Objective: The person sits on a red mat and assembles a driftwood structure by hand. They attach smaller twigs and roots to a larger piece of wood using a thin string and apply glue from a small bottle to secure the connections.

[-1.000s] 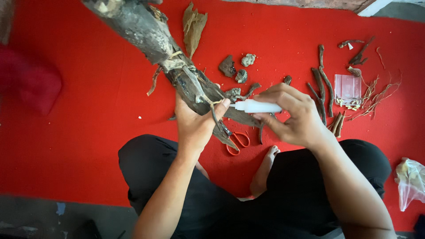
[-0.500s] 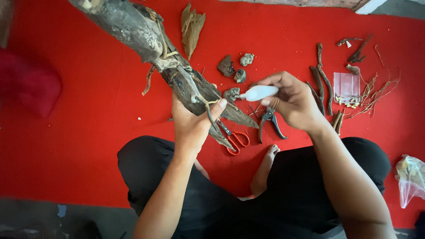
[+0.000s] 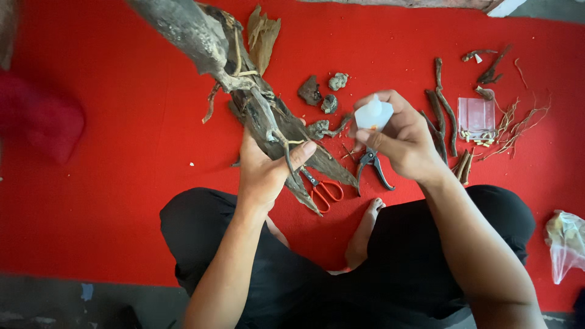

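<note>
Left hand [image 3: 263, 173] is clamped round the driftwood [image 3: 244, 91], thumb pinning a thin root. Right hand [image 3: 399, 143], just right of that grip, is closed on a small white bottle [image 3: 373, 114]. I'd keep the thumb firm and bring the nozzle right beside it.

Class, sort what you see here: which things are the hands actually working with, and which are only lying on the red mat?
In use:
left hand gripping the driftwood branch
right hand holding the small white bottle

Lying about:
red-handled scissors
black pruning shears
small stones
loose twigs
clear plastic box
plastic bag
</note>
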